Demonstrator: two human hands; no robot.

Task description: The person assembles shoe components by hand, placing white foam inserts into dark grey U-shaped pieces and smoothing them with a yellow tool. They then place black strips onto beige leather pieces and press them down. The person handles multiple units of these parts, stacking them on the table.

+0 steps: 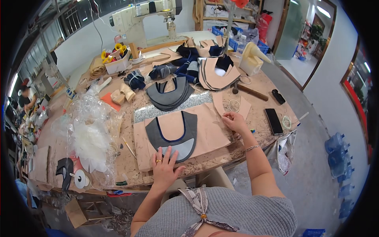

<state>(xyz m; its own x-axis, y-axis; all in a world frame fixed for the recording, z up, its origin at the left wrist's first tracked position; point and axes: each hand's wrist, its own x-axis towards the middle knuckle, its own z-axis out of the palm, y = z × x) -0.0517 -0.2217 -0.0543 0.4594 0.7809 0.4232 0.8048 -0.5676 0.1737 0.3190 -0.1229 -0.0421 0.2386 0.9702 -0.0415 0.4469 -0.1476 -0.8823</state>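
My left hand lies with fingers spread on the near end of a dark grey U-shaped shoe upper piece, which has navy edging round its opening. A light grey patch covers part of that end, beside my fingertips. The piece rests flat on tan sheets at the table's front. My right hand is closed at the sheets' right side, by a tan cut piece and a rubber band; its fingertips are partly hidden, so I cannot make out what they hold.
Behind the sheets are a speckled stone slab and stacked grey uppers. A hammer, phone and glue container lie to the right. Clear plastic bags heap at left; a sewing machine stands behind.
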